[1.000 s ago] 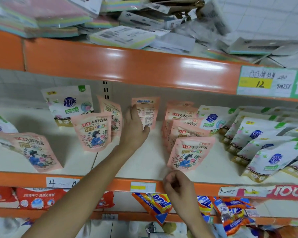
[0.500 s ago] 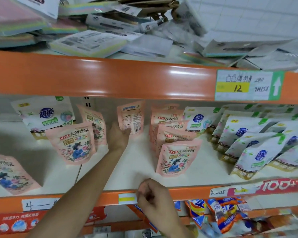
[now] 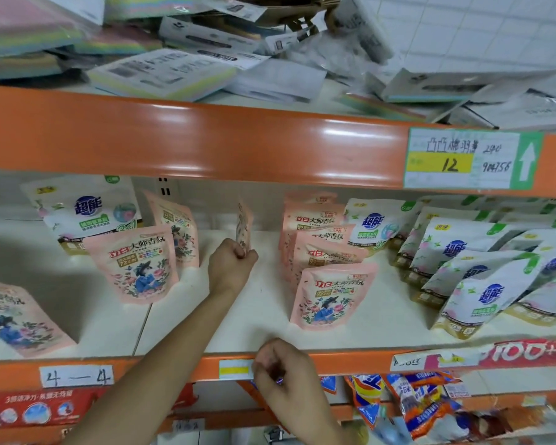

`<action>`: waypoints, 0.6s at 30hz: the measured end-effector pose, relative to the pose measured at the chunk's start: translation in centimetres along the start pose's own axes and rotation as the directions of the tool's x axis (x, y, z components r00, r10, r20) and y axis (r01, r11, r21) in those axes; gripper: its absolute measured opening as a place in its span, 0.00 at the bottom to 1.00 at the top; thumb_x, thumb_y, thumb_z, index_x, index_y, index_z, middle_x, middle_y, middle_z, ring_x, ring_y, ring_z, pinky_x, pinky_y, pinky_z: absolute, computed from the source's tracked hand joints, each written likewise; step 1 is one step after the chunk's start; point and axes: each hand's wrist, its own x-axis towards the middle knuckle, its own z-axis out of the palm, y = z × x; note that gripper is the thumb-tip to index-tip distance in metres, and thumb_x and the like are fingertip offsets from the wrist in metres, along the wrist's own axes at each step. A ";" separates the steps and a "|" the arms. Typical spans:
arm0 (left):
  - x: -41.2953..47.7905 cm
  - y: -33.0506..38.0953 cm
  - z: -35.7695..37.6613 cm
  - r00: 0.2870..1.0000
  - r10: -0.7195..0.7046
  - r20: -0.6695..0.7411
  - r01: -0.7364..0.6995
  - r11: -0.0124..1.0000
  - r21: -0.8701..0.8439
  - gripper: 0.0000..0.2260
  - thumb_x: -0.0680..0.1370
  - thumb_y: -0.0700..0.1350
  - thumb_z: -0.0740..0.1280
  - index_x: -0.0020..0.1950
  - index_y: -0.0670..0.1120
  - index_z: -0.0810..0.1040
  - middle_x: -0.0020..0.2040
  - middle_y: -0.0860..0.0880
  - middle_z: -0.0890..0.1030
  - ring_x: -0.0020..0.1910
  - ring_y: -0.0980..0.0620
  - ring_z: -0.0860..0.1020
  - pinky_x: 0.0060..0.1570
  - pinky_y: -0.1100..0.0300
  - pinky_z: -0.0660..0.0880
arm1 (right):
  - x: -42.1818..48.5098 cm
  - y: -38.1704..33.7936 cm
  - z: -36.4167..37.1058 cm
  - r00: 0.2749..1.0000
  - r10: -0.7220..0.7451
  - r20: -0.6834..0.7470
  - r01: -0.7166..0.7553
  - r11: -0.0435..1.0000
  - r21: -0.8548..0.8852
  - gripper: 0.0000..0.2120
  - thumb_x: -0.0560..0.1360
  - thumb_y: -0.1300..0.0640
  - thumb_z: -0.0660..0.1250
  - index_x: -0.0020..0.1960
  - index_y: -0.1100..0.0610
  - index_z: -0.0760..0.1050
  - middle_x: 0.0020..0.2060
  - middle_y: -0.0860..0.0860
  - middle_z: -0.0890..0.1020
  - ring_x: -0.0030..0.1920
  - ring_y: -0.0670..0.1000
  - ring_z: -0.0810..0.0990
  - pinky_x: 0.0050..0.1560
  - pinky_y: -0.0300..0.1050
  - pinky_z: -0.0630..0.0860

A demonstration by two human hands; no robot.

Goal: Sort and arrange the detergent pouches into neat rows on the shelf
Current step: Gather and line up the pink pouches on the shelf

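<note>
**Left fingers pinching a pink pouch edge-on at the back of the shelf**

Your left fingers [image 3: 243,252] are clenched around the lower edge of a small pink floral detergent pouch [image 3: 244,224], which stands upright and is turned so that only its thin side faces you. Your left hand [image 3: 230,268] is reached deep over the white shelf board [image 3: 238,322], in the open gap between two groups of pouches.

Your right hand [image 3: 281,377] is curled loosely against the orange front rail [image 3: 344,361] of that shelf, just beside a yellow-and-white price tag [image 3: 235,369]; whether its fingers grasp anything, you cannot tell from here.

To the left of the held pouch stand two more pink floral pouches [image 3: 135,264], one behind the other, with a white pouch bearing a blue logo [image 3: 87,213] behind them. Another pink pouch [image 3: 16,319] leans near the left edge. To the right, a row of pink pouches [image 3: 329,297] stands front to back, touching one another. Further right, white-and-green pouches [image 3: 482,284] lean in overlapping rows.

Above, an orange beam [image 3: 190,142] carries a label marked 12 [image 3: 463,159], and loose paper packets [image 3: 161,72] are heaped on the top shelf.
</note>
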 end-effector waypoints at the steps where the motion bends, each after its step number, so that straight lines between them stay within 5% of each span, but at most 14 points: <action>1: -0.1 0.1 -0.1 0.999 -0.026 0.023 0.027 0.999 -0.043 0.12 0.69 0.47 0.71 0.36 0.49 0.67 0.37 0.47 0.80 0.34 0.43 0.82 0.38 0.49 0.80 | 0.0 0.0 0.0 1.000 0.004 0.002 -0.004 1.000 -0.008 0.09 0.72 0.58 0.66 0.39 0.44 0.73 0.33 0.40 0.79 0.36 0.43 0.78 0.39 0.33 0.73; 8: -1.1 0.5 -1.7 0.946 -0.073 0.315 0.143 0.968 -0.205 0.22 0.59 0.51 0.75 0.44 0.46 0.68 0.40 0.46 0.76 0.39 0.49 0.77 0.46 0.51 0.78 | 0.1 -0.1 -0.1 1.000 0.017 0.008 -0.017 1.000 0.003 0.07 0.73 0.57 0.66 0.40 0.45 0.74 0.35 0.45 0.81 0.39 0.46 0.80 0.41 0.37 0.76; 10: -1.1 0.6 -2.1 0.948 -0.058 0.313 0.153 0.946 -0.287 0.13 0.60 0.43 0.72 0.35 0.47 0.68 0.38 0.45 0.72 0.39 0.48 0.74 0.40 0.55 0.74 | 0.3 -0.1 -0.1 1.000 0.016 0.012 -0.017 1.000 0.013 0.06 0.73 0.58 0.66 0.40 0.47 0.75 0.36 0.45 0.81 0.40 0.47 0.80 0.42 0.39 0.77; 12: -0.6 0.7 -2.5 0.964 -0.066 0.256 0.141 0.947 -0.288 0.17 0.65 0.33 0.70 0.36 0.50 0.65 0.40 0.47 0.69 0.42 0.48 0.71 0.40 0.60 0.69 | 0.5 -0.2 -0.2 1.000 0.020 0.012 -0.020 1.000 0.016 0.06 0.73 0.59 0.66 0.41 0.48 0.75 0.36 0.44 0.81 0.41 0.47 0.80 0.42 0.39 0.77; 15: 1.0 0.0 -2.6 0.977 -0.023 0.210 0.074 0.968 -0.239 0.25 0.63 0.35 0.71 0.55 0.49 0.68 0.56 0.47 0.71 0.57 0.48 0.71 0.52 0.58 0.71 | 0.6 -0.1 -0.1 1.000 0.027 0.011 -0.027 1.000 0.006 0.08 0.73 0.59 0.66 0.40 0.47 0.74 0.35 0.43 0.80 0.41 0.46 0.80 0.40 0.36 0.75; 18: 2.2 0.5 -2.3 0.954 -0.003 0.301 0.074 0.971 -0.225 0.41 0.68 0.30 0.70 0.76 0.48 0.54 0.73 0.47 0.61 0.68 0.47 0.66 0.66 0.53 0.68 | 0.5 -0.1 0.0 1.000 0.029 0.002 -0.029 0.999 0.015 0.08 0.73 0.60 0.67 0.40 0.46 0.74 0.34 0.42 0.79 0.39 0.45 0.79 0.40 0.34 0.73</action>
